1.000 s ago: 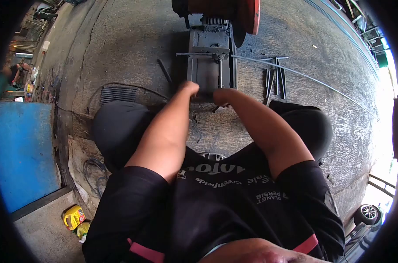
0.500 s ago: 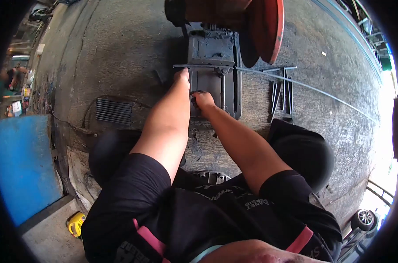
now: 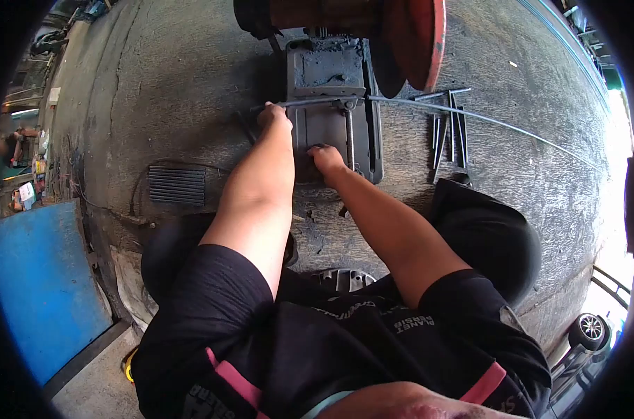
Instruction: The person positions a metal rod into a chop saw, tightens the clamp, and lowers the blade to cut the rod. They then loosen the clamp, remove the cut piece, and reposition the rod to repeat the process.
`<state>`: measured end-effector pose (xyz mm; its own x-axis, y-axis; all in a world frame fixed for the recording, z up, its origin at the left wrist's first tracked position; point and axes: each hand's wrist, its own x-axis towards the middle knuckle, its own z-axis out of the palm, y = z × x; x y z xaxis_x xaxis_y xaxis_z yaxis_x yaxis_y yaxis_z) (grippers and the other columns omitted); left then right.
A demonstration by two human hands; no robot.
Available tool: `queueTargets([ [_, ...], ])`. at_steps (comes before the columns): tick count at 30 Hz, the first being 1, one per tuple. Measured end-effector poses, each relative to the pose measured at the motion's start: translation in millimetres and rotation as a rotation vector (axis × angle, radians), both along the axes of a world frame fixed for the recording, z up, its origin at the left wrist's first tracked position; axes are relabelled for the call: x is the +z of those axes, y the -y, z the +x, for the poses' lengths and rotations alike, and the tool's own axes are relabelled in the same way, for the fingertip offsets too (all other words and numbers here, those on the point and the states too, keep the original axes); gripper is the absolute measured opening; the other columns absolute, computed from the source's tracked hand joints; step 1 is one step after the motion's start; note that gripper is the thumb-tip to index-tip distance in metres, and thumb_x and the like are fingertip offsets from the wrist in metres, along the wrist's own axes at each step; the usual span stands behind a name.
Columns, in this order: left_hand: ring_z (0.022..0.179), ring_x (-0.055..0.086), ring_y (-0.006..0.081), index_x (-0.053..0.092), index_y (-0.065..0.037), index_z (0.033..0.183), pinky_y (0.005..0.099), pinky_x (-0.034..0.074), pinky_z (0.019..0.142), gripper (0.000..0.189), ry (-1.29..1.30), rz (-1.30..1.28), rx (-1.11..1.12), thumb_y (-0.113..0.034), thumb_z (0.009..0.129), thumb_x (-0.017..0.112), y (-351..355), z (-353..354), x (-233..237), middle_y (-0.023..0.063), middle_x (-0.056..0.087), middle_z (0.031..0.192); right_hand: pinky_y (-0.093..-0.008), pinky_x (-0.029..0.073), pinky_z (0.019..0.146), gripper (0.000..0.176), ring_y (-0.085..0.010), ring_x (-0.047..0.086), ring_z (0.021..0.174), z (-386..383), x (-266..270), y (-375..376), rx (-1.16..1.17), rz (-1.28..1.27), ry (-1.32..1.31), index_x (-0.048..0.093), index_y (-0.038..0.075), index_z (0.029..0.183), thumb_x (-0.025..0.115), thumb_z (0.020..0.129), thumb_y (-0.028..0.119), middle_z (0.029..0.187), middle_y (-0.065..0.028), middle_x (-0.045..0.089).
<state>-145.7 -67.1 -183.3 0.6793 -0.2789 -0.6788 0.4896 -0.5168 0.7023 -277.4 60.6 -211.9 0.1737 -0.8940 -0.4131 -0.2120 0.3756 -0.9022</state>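
Observation:
A long thin metal bar [image 3: 484, 120] lies across the dark base [image 3: 326, 129] of a cut-off saw and runs far off to the right. My left hand [image 3: 275, 116] is closed around the bar's left part, just past the base's left edge. Over the near part of the base, my right hand [image 3: 326, 159] has its fingers curled on something small and dark that I cannot make out. Beside it a clamp screw [image 3: 350, 136] runs lengthwise up to the clamp at the bar. The saw's red blade guard [image 3: 434, 52] and dark disc hang above, right of the base.
Several short dark metal pieces [image 3: 449, 133] lie on the floor to the right. A stack of cut bars [image 3: 177, 184] rests at left, near a cable. Farther left stands a blue panel [image 3: 48, 279]. A yellow object [image 3: 128, 364] shows partly at lower left.
My left hand has moved slightly left with the bar, which now lies a little tilted over the base. My right hand sits farther in over the base. The whole view has shifted somewhat.

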Motion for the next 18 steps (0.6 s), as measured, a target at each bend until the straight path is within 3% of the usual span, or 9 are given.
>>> queueTargets([
  [1, 0.098, 0.062, 0.0273, 0.056, 0.005, 0.108, 0.0354, 0.049, 0.088, 0.038, -0.057, -0.067, 0.079, -0.029, 0.093, 0.053, -4.2, -2.4, 17.3, 0.0201, 0.058, 0.114, -0.0330, 0.043, 0.060, 0.025, -0.0171, 0.054, 0.063, -0.6, 5.3, -0.3, 0.000, -0.005, 0.005, 0.064, 0.002, 0.099, 0.057, 0.082, 0.019, 0.074, -0.0081, 0.060],
  [3, 0.091, 0.064, 0.0281, 0.058, 0.009, 0.103, 0.0344, 0.053, 0.083, 0.041, -0.106, -0.147, 0.157, -0.030, 0.093, 0.052, -12.0, -0.4, 35.4, 0.0213, 0.061, 0.107, -0.0314, 0.044, 0.069, 0.026, -0.0185, 0.057, 0.072, -1.6, 31.8, 1.6, -0.130, 0.329, 0.141, 0.065, 0.003, 0.100, 0.056, 0.082, 0.020, 0.080, -0.0090, 0.063],
  [5, 0.084, 0.066, 0.0284, 0.058, 0.011, 0.093, 0.0338, 0.057, 0.077, 0.037, -0.067, -0.256, 0.227, -0.026, 0.093, 0.052, -15.2, 4.2, 51.2, 0.0205, 0.062, 0.098, -0.0320, 0.045, 0.069, 0.026, -0.0200, 0.058, 0.074, -3.6, 63.4, 2.0, -0.150, 0.355, 0.173, 0.065, 0.003, 0.099, 0.057, 0.082, 0.020, 0.081, -0.0089, 0.064],
  [10, 0.082, 0.065, 0.0310, 0.056, 0.014, 0.092, 0.0359, 0.060, 0.072, 0.036, 0.027, -0.332, 0.323, -0.022, 0.092, 0.054, -44.6, 8.7, 118.7, 0.0221, 0.062, 0.097, -0.0358, 0.046, 0.070, 0.022, -0.0285, 0.059, 0.075, 4.1, 118.8, -0.5, -0.086, 0.266, 0.094, 0.065, 0.003, 0.094, 0.059, 0.080, 0.019, 0.083, -0.0129, 0.065],
  [12, 0.084, 0.065, 0.0318, 0.057, 0.014, 0.090, 0.0363, 0.058, 0.073, 0.033, 0.159, -0.336, 0.321, -0.018, 0.092, 0.052, -56.9, 14.0, 142.7, 0.0236, 0.063, 0.096, -0.0398, 0.047, 0.068, 0.019, -0.0336, 0.060, 0.077, 17.5, 120.3, -3.5, -0.085, -0.332, -0.241, 0.064, 0.002, 0.090, 0.057, 0.080, 0.016, 0.082, -0.0181, 0.063],
  [13, 0.084, 0.065, 0.0318, 0.057, 0.014, 0.090, 0.0363, 0.058, 0.073, 0.033, 0.157, -0.358, 0.331, -0.018, 0.092, 0.052, -60.0, 19.9, 154.9, 0.0236, 0.063, 0.096, -0.0398, 0.047, 0.068, 0.019, -0.0336, 0.060, 0.077, 19.7, 135.1, -2.3, -0.080, -0.357, -0.238, 0.064, 0.002, 0.090, 0.057, 0.080, 0.016, 0.082, -0.0181, 0.063],
  [15, 0.085, 0.065, 0.0311, 0.060, 0.012, 0.088, 0.0374, 0.052, 0.074, 0.030, 0.412, -0.299, 0.274, -0.016, 0.091, 0.053, -66.3, 32.9, 178.1, 0.0239, 0.064, 0.092, -0.0427, 0.047, 0.074, 0.019, -0.0383, 0.057, 0.086, 19.8, 184.0, -2.0, -0.154, -0.759, -0.399, 0.064, 0.004, 0.092, 0.054, 0.080, 0.014, 0.088, -0.0211, 0.061],
  [16, 0.083, 0.065, 0.0302, 0.062, 0.010, 0.087, 0.0383, 0.047, 0.075, 0.027, 0.404, -0.335, 0.279, -0.015, 0.091, 0.053, -72.5, 27.7, 205.9, 0.0231, 0.066, 0.089, -0.0419, 0.044, 0.084, 0.029, -0.0338, 0.053, 0.097, 16.4, 217.8, -5.1, -0.038, -0.707, -0.563, 0.061, 0.004, 0.104, 0.054, 0.081, 0.020, 0.097, -0.0157, 0.058],
  [18, 0.081, 0.065, 0.0290, 0.062, 0.009, 0.088, 0.0371, 0.048, 0.074, 0.026, 0.491, -0.444, 0.164, -0.015, 0.091, 0.053, -77.6, 27.6, 235.4, 0.0217, 0.066, 0.087, -0.0426, 0.043, 0.084, 0.029, -0.0342, 0.052, 0.100, 16.0, 252.3, -4.6, -0.055, -0.770, -0.594, 0.061, 0.004, 0.105, 0.053, 0.082, 0.021, 0.099, -0.0159, 0.057],
])
